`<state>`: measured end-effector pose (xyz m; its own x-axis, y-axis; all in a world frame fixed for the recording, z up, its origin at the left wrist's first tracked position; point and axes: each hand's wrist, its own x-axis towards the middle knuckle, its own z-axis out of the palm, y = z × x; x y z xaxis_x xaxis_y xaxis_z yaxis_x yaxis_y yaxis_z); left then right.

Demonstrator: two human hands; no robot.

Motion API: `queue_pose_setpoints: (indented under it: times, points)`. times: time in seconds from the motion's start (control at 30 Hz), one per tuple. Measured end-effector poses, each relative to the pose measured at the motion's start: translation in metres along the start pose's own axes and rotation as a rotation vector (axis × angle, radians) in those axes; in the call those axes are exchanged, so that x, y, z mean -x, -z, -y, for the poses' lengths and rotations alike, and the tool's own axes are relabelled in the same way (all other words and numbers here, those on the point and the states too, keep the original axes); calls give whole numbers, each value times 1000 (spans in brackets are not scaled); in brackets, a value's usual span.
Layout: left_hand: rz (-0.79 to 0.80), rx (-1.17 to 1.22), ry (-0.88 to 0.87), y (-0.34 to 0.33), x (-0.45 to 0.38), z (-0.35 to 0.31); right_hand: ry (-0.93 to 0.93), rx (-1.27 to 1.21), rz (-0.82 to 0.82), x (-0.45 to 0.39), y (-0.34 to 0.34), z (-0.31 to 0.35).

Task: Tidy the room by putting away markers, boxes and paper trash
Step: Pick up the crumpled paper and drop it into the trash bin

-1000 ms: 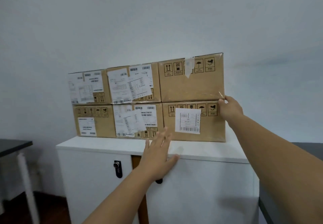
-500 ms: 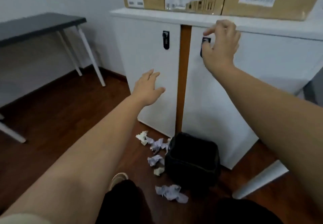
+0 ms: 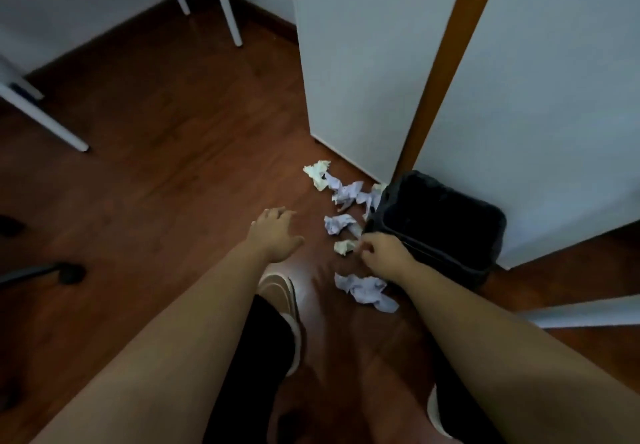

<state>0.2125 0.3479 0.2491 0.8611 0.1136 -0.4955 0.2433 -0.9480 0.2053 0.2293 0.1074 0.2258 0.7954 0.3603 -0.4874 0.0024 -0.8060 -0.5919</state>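
Observation:
Several crumpled paper balls lie on the wooden floor left of a black waste bin (image 3: 450,215). One cluster (image 3: 346,192) sits by the cabinet foot, another ball (image 3: 337,223) lies below it, and a larger one (image 3: 367,291) is nearest me. My right hand (image 3: 381,253) is down by the bin's near-left corner, fingers curled, fingertips at the edge of a small yellowish paper ball (image 3: 344,247). I cannot make out whether they pinch it. Over bare floor to the left, my left hand (image 3: 277,235) hovers with relaxed fingers and holds nothing.
Two white cabinets (image 3: 349,62) with a brown gap between them stand behind the bin. White table legs (image 3: 228,3) are at the upper left, and a chair base (image 3: 52,272) at the left edge. My shoe (image 3: 280,291) and dark trouser legs are below my hands.
The view has dropped from the cabinet front to the floor. My right hand came down from the cabinet lock to the small paper ball. My left hand lowered toward the floor.

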Motion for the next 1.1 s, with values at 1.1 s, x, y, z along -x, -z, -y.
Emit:
queue_pose_setpoints:
  times: [1.1]
  points:
    - [-30, 140, -276, -151, -170, -3, -135, -131, 63, -105, -138, -98]
